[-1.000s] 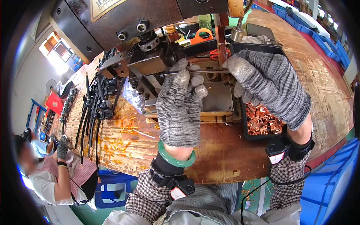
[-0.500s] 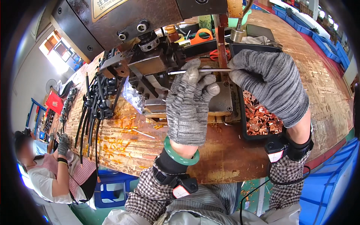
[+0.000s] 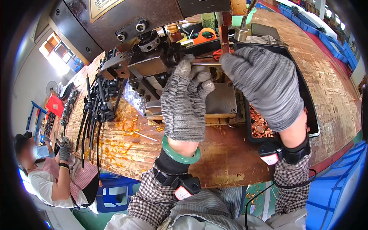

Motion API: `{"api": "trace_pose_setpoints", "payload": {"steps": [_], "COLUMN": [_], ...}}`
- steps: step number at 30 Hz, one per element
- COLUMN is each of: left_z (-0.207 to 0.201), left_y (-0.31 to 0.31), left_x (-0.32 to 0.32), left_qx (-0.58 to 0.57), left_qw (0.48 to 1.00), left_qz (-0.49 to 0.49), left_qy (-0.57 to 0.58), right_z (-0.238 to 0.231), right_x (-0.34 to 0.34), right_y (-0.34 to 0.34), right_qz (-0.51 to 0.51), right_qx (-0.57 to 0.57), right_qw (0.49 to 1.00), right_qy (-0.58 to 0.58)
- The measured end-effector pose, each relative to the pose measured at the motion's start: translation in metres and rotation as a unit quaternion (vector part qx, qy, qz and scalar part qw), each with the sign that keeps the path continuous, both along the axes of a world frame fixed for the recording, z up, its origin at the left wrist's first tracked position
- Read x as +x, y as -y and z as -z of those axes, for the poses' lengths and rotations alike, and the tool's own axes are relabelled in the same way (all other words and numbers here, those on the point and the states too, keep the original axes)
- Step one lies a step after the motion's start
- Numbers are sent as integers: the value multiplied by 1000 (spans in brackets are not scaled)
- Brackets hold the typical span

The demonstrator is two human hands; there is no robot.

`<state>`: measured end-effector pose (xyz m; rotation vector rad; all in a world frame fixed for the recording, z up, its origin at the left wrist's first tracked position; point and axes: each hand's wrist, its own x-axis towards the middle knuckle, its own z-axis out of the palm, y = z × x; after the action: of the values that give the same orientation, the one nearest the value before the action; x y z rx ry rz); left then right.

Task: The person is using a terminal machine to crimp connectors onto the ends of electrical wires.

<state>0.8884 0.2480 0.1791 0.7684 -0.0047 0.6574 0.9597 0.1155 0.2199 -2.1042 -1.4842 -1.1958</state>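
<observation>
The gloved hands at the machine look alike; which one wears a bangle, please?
The left hand: it alone wears a green bangle, while the right hand has none.

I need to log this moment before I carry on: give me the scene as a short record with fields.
Left hand: grey knit glove, fingers at a thin rod; firmness of grip unclear
Right hand: grey knit glove, where the rod passes out of sight; fingertips hidden
Machine: dark metal, beyond the left hand
Tray: black, partly hidden by the right hand, holding copper-coloured pieces
Bench: worn wood; black cables at left
Nearby: another person at far left
</observation>
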Motion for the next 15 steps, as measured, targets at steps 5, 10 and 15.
{"api": "trace_pose_setpoints", "payload": {"steps": [5,10,15], "left_z": [5,3,-2], "left_y": [-9,-4,-6], "left_x": [7,9,0], "left_qx": [-21,-20,-17], "left_qw": [998,999,1000], "left_qz": [50,25,8], "left_qy": [23,-21,-20], "right_z": [-2,2,4], "right_x": [7,9,2], "right_y": [-1,-6,-9], "right_qz": [-25,-10,-124], "right_qx": [4,153,158], "right_qw": [998,974,896], "right_qy": [51,-167,-395]}}
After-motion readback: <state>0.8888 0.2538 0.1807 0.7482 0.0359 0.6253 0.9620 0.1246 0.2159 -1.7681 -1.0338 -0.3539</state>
